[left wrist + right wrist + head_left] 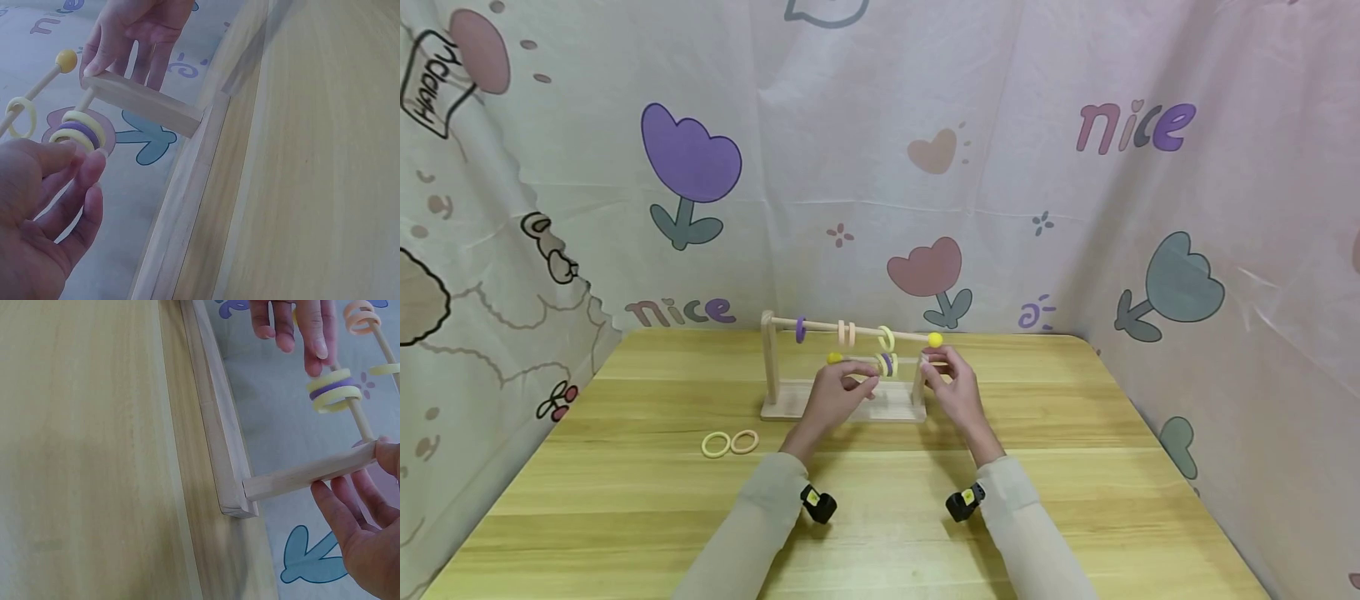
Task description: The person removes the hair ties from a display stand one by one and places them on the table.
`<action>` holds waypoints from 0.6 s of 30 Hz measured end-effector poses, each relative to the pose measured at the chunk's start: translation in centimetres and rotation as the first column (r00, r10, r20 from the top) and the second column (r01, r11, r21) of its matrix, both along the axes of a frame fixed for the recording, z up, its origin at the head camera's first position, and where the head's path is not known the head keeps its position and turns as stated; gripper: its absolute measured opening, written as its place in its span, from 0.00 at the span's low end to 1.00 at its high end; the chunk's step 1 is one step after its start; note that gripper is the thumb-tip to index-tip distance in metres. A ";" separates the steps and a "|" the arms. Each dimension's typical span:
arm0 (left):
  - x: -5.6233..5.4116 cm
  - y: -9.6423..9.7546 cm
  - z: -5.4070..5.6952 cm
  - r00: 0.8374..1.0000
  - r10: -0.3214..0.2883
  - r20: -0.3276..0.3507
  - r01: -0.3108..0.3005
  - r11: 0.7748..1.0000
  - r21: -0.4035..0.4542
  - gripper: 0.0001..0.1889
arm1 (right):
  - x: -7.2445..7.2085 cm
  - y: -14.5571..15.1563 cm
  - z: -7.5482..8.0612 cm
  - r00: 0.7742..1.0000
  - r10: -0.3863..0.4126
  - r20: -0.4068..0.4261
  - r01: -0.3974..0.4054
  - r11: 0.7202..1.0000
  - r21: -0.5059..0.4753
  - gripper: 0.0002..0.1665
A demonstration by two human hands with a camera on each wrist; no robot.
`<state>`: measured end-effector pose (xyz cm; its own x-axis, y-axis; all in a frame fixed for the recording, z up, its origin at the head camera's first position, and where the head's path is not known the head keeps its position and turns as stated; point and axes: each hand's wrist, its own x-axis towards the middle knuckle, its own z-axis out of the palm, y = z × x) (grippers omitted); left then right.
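A wooden rack [844,410] with two posts stands on the table, each post bearing a rod tipped with a yellow ball. Two yellow rings [337,394] sit around a purple ring [82,132] on the lower rod [360,422]. My left hand [838,393] pinches the nearer yellow ring [70,136] between thumb and fingertips. On the right, my right hand [955,390] grips the top of the short post [306,475], thumb on its end and fingers along its side. The upper rod [823,325] carries purple [801,330], peach [847,334] and yellow [887,337] rings.
Left of the rack, a loose yellow ring [716,445] and a peach ring [745,442] lie flat on the wooden table [895,533]. A patterned cloth [820,167] hangs behind the table and along its sides.
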<state>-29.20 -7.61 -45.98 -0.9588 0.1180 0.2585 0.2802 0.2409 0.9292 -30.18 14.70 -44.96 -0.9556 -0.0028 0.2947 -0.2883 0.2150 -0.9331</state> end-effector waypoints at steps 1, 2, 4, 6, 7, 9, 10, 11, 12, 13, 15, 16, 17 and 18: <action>0.0 0.0 0.0 1.000 0.000 -0.001 0.000 1.000 0.003 0.07 | 0.0 0.0 0.1 1.000 0.001 0.000 -0.001 1.000 0.003 0.14; 0.0 0.0 0.0 1.000 0.000 0.000 0.000 1.000 0.004 0.08 | 0.0 0.0 0.1 1.000 0.001 -0.005 -0.001 1.000 0.006 0.14; 0.1 0.1 0.1 1.000 0.003 0.001 -0.003 1.000 0.007 0.10 | -0.1 0.0 0.1 1.000 0.001 -0.010 -0.001 1.000 0.010 0.14; 0.2 0.2 0.2 1.000 0.012 0.002 -0.012 1.000 0.010 0.11 | -0.1 0.0 0.1 1.000 0.001 -0.015 -0.001 1.000 0.010 0.14; 0.2 0.2 0.2 1.000 0.022 0.003 -0.022 1.000 0.010 0.11 | -0.1 0.0 0.1 1.000 0.001 -0.016 -0.001 1.000 0.009 0.14; 0.2 0.4 0.2 0.999 0.051 0.001 -0.051 0.999 0.004 0.11 | -0.1 -0.1 0.1 1.000 -0.001 -0.020 0.001 1.000 0.009 0.14; 0.2 0.4 0.1 0.998 0.069 -0.001 -0.069 0.998 0.001 0.11 | -0.1 -0.1 0.0 1.000 -0.001 -0.025 0.002 1.000 0.009 0.14; 0.1 0.6 0.1 0.996 0.088 -0.005 -0.088 0.996 -0.003 0.12 | 0.0 -0.1 0.0 1.000 -0.001 -0.030 0.002 1.000 0.010 0.14; 0.1 0.7 0.1 0.994 0.109 -0.008 -0.109 0.994 -0.008 0.12 | 0.0 -0.1 0.0 0.999 -0.002 -0.034 0.002 1.000 0.009 0.13; 0.1 0.8 0.1 0.992 0.127 -0.013 -0.127 0.992 -0.010 0.12 | 0.0 -0.1 0.0 0.999 -0.002 -0.036 0.002 1.000 0.009 0.13; 0.0 1.0 0.2 0.988 0.155 -0.024 -0.155 0.988 -0.009 0.13 | 0.0 -0.1 0.0 0.999 -0.003 -0.037 0.003 1.000 0.011 0.13; 0.0 1.1 0.2 0.986 0.163 -0.028 -0.163 0.987 -0.005 0.13 | 0.0 -0.1 0.0 0.999 -0.002 -0.035 0.002 1.000 0.010 0.13; 0.0 1.2 0.2 0.985 0.167 -0.032 -0.167 0.986 -0.001 0.13 | 0.1 -0.1 0.0 0.999 -0.001 -0.032 0.001 1.000 0.009 0.13; 0.0 1.3 0.2 0.985 0.169 -0.037 -0.169 0.986 0.004 0.12 | 0.1 -0.1 0.0 1.000 0.000 -0.029 0.001 1.000 0.011 0.13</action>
<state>-29.22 -6.27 -45.79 -0.9547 -0.0455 0.2939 0.2693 0.2868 0.9193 -30.13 14.65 -44.95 -0.9468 -0.0056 0.3218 -0.3147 0.2256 -0.9220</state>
